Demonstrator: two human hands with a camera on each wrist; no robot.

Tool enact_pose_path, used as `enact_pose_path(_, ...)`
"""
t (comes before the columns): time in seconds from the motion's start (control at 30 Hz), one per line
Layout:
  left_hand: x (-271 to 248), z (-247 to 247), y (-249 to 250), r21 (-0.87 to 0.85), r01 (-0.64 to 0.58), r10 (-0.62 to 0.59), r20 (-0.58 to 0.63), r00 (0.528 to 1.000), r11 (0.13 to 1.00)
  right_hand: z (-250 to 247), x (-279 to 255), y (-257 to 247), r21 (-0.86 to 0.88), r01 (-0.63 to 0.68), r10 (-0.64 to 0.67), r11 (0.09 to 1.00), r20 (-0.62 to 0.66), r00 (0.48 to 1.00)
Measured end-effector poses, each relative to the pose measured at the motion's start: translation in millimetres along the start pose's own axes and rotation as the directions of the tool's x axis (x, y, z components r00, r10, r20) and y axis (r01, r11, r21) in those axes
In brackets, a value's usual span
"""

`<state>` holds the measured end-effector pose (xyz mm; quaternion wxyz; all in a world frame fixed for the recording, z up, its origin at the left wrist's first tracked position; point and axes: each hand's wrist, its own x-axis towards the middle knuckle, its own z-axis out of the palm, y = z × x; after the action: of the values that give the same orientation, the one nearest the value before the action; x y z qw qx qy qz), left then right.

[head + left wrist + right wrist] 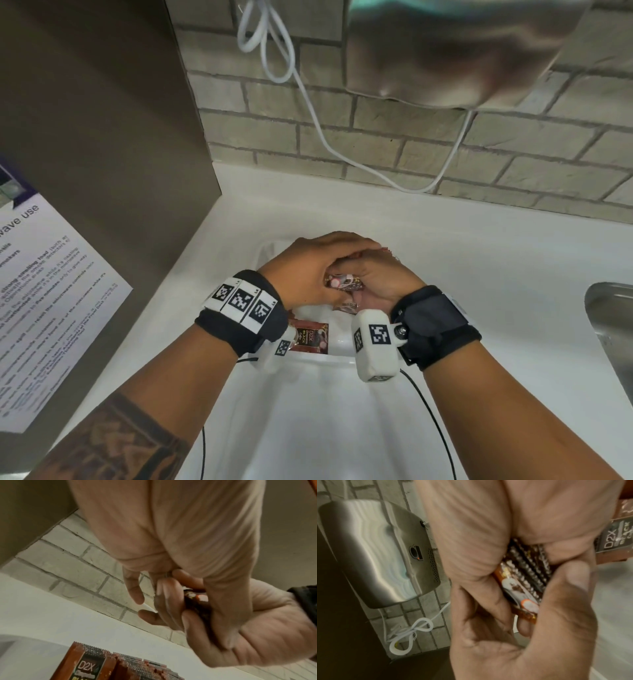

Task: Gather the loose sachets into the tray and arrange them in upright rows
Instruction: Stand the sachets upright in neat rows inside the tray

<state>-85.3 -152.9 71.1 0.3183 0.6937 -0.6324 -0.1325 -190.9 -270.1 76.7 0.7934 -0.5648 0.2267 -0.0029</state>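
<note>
Head view: both hands meet over the far end of the white tray [337, 359], which sits on the white counter [479, 260]; the left hand [308, 270] lies cupped over the top of a bundle of sachets [344, 282], and the right hand [380, 279] closes round it from the right side; one row of sachets [310, 337] stands upright against the tray's near left wall, below the left wrist. Left wrist view: the left hand's fingers [164, 596] are curled down over the bundle [197, 601], whose dark edge shows between the two palms; the standing row [109, 665] lies at the bottom edge of the picture, well apart from the fingers, serrated tops upward. Right wrist view: the right thumb [570, 601] and fingers [481, 601] clamp the stacked sachets [522, 588] edge-on, several thick; more sachets [614, 538] stand at the upper right. Judgement: the packets look light, thin and glossy, so likely to slide against one another and fan out; best held across the flat faces of the stack near its middle, both hands squaring the edges, then lowered upright beside the existing row.
</note>
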Motion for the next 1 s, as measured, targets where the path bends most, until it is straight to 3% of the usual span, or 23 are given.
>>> enact_pose_path(0.13,-0.7,-3.7,-7.3,0.003,0.008,-0.008,-0.053,0.999,1.0,-2.3,2.2,-3.1,0.052,-0.02,0.021,0.998,-0.016,1.0)
enact_pose_path(0.33,-2.2,-12.9,-17.4,0.071,0.083,-0.077,-0.09,0.993,0.994,-5.6,1.8,-6.6,-0.276,0.07,-0.103,0.959,-0.105,0.989)
enact_pose_path(0.37,-1.3,-15.7,-18.1,0.017,0.133,-0.132,-0.076,0.988,0.991,-5.6,1.9,-7.5,-0.278,0.078,-0.11,0.957,-0.102,0.989)
enact_pose_path(0.43,0.5,-21.5,-16.7,-0.29,0.242,-0.272,-0.066,0.96,0.926,-3.8,0.1,-11.8,-0.247,0.082,-0.108,0.965,-0.092,0.99)
enact_pose_path(0.47,1.2,-23.7,-15.6,-0.504,0.276,-0.353,-0.061,0.934,0.818,-2.7,-1.1,-14.1,-0.253,0.088,-0.112,0.964,-0.082,0.99)
enact_pose_path(0.53,1.8,-25.9,-11.1,-0.858,0.266,-0.49,0.019,0.871,0.44,1.4,-2.2,-15.3,-0.279,0.109,-0.13,0.954,-0.06,0.99)
enact_pose_path(0.6,2.5,-25.5,-10.6,-0.97,0.22,-0.527,0.133,0.84,0.106,7.2,-1.8,-14.2,-0.255,0.139,-0.157,0.957,-0.053,0.986)
enact_pose_path(0.67,1.3,-27.1,-7.0,-0.98,0.2,-0.51,0.174,0.843,-0.003,10.6,-1.0,-11.4,-0.215,0.182,-0.2,0.96,-0.065,0.978)
enact_pose_path(0.8,-3.7,-28.2,-5.8,-0.976,0.207,-0.394,0.215,0.893,-0.065,11.5,-1.3,-9.2,-0.15,0.234,-0.247,0.961,-0.075,0.966)
enact_pose_path(1.0,-8.4,-24.3,-7.3,-0.957,0.277,-0.347,0.234,0.908,0.08,12.7,-4.6,-7.5,-0.356,0.255,-0.308,0.899,-0.099,0.946)
